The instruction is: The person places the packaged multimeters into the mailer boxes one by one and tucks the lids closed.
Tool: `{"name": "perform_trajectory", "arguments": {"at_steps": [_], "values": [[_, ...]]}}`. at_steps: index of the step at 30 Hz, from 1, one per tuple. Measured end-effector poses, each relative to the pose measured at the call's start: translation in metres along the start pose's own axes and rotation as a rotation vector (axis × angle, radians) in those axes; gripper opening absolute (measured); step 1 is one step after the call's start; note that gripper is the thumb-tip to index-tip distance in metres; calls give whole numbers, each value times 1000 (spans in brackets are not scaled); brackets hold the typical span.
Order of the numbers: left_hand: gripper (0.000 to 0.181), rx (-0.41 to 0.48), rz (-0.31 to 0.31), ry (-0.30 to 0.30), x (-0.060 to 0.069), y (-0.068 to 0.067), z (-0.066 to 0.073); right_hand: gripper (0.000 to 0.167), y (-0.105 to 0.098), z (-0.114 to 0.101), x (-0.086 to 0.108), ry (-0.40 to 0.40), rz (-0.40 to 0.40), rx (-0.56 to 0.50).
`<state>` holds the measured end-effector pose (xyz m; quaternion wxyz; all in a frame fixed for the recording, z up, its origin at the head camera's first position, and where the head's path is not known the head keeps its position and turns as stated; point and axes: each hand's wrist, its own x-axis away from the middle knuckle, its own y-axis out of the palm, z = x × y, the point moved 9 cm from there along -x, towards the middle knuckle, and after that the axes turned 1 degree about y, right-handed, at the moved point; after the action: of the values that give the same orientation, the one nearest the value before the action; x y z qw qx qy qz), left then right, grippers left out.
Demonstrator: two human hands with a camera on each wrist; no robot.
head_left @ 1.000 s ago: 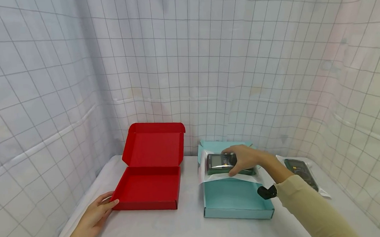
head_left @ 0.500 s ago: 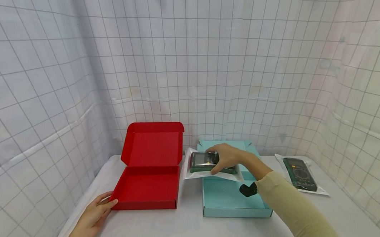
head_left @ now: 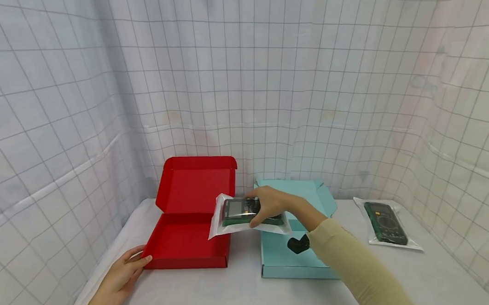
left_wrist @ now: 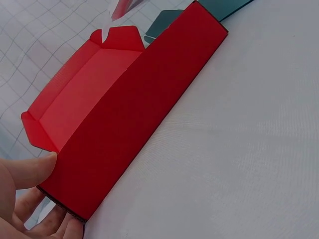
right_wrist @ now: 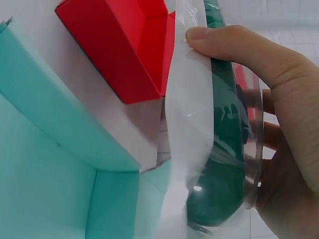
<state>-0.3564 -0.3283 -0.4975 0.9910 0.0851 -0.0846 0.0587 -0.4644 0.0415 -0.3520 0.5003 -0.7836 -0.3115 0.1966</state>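
A multimeter (head_left: 234,210) with a green edge, sealed in a clear and white plastic pouch, hangs in my right hand (head_left: 269,202). My thumb presses one long side and the fingers curl over the other, as the right wrist view shows. It hovers over the right edge of the red cardboard box (head_left: 187,240), whose lid (head_left: 198,187) stands up at the back. My left hand (head_left: 124,271) holds the box's front left corner, thumb (left_wrist: 37,171) over the top edge and fingers against the side. Nothing is visible inside the part of the red box I can see.
To the right of the red box lies a light blue box (head_left: 294,273) with its lid (head_left: 313,192) folded back; my forearm covers part of it. A second bagged multimeter (head_left: 385,223) rests at the far right. Gridded curtains (head_left: 240,79) enclose the table.
My right hand has carried the bagged multimeter leftward from above the light blue box to the red box's right edge. The left hand stays at its corner.
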Motion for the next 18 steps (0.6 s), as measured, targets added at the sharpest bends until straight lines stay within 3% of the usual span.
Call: {"name": "perform_trajectory", "arguments": {"at_steps": [10,18], "values": [[52,-1,6,4,1,-1,0,82,29,-20,-28,-63,-54,11],[52,-13,-2,7,1,0,1,85,36,-30,-42,-48,-43,43]]}}
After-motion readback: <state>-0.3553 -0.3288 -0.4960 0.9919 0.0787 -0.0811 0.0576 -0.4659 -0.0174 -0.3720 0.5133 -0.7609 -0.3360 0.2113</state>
